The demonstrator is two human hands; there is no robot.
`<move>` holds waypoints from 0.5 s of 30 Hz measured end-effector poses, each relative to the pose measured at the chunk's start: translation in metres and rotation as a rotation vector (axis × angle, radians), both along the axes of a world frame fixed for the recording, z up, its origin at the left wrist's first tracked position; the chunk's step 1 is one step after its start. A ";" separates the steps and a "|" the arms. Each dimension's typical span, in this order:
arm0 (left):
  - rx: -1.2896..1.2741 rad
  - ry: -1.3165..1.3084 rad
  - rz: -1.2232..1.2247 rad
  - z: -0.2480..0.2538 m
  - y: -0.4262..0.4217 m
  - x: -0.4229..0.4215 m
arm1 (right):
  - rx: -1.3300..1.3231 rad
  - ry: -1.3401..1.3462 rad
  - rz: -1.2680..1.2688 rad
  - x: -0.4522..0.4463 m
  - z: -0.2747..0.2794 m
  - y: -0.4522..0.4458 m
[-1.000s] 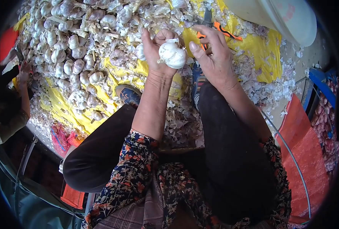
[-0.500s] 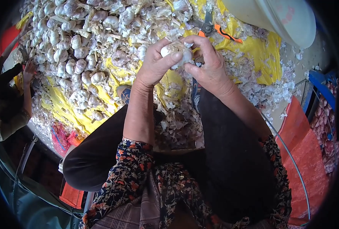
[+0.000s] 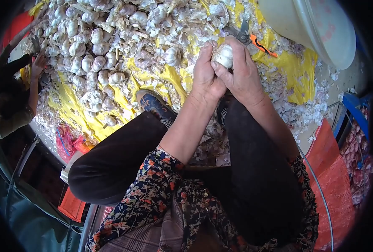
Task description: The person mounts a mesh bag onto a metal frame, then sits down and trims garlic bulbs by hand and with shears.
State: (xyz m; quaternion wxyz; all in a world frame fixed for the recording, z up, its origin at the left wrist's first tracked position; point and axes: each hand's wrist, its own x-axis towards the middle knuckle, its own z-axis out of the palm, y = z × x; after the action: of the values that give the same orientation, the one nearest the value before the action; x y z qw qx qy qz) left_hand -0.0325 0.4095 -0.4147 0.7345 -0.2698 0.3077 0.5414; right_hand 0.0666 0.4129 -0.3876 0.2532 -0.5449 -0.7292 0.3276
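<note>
A whitish garlic bulb (image 3: 223, 56) is held up between both hands, above a floor of papery peel. My right hand (image 3: 246, 77) wraps round it from the right, with the thumb across its near side. On its left side, my left hand (image 3: 207, 74) is closed against the bulb, and some of its fingers are hidden. Just beyond the right hand lie pruning shears with orange handles (image 3: 263, 47), partly covered by that hand. Loose garlic bulbs (image 3: 173, 56) rest on the peel left of my hands.
A large heap of garlic bulbs (image 3: 78, 49) covers the upper left, over a yellow sheet (image 3: 297, 75). A pale tub (image 3: 333, 38) stands upper right. Red sacking (image 3: 333, 189) lies at right. Another person's hand (image 3: 38, 66) is at the far left.
Both hands have shifted right with the garlic bulb. The left hand has turned inward, and the right hand now wraps more of the bulb. The view has shifted slightly.
</note>
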 end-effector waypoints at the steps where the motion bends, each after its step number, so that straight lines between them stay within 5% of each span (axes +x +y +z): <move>1: 0.022 0.050 -0.014 0.002 0.002 0.001 | -0.014 0.122 -0.030 0.001 0.001 0.000; 6: 0.297 0.298 -0.298 0.049 -0.006 -0.008 | 0.608 0.000 -0.021 0.036 0.050 0.023; 8: 0.343 0.932 -0.935 0.040 -0.018 -0.037 | 0.846 -0.044 -0.170 0.068 0.091 0.058; 9: 0.320 1.549 -0.879 0.006 -0.033 -0.045 | 0.909 -0.056 -0.209 0.072 0.097 0.065; 10: 0.155 1.854 -0.794 -0.006 -0.038 -0.059 | 0.972 -0.069 -0.250 0.076 0.102 0.073; 12: 0.094 2.249 -0.874 -0.023 -0.041 -0.091 | 0.923 -0.277 -0.245 0.071 0.107 0.071; 14: 0.146 2.282 -1.040 -0.026 -0.039 -0.096 | 0.867 -0.473 -0.227 0.065 0.109 0.071; 15: 0.217 2.229 -1.138 -0.034 -0.036 -0.101 | 0.630 -0.234 -0.130 0.060 0.091 0.060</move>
State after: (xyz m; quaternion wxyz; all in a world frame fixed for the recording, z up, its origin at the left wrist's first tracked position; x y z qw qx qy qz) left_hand -0.1336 0.3738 -0.4483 0.2231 0.5664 0.7865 0.1040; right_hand 0.1268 0.4734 -0.2970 0.3439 -0.5192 -0.7824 0.0047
